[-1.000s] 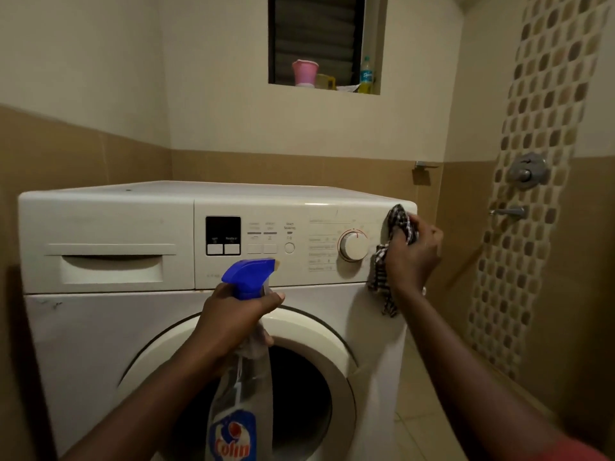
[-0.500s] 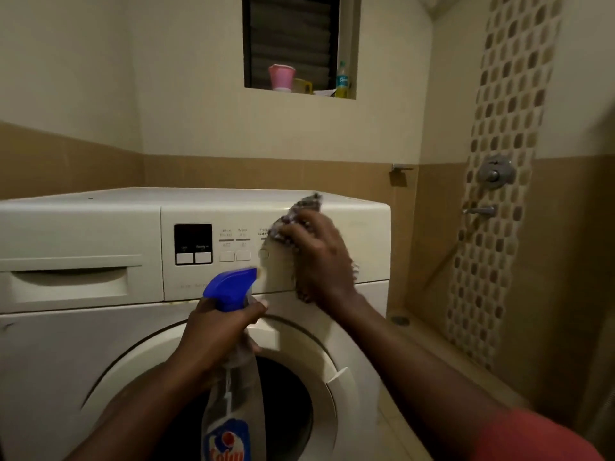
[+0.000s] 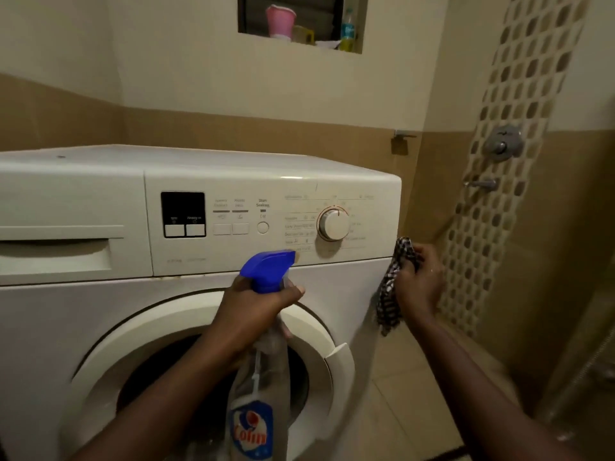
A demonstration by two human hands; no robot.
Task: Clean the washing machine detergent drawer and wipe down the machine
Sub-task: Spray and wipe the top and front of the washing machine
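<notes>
Cloth (image 3: 390,289) back at machine (image 3: 233,168) corner

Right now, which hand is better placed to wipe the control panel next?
Right, probably: the right hand grips the checked cloth beside the right edge of the washing machine, while the left hand holds the spray bottle.

Head view, apparently near washing machine (image 3: 50,327)

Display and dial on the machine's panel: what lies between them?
Head view: two rectangular buttons and one round button sit between the display and the dial.
</notes>
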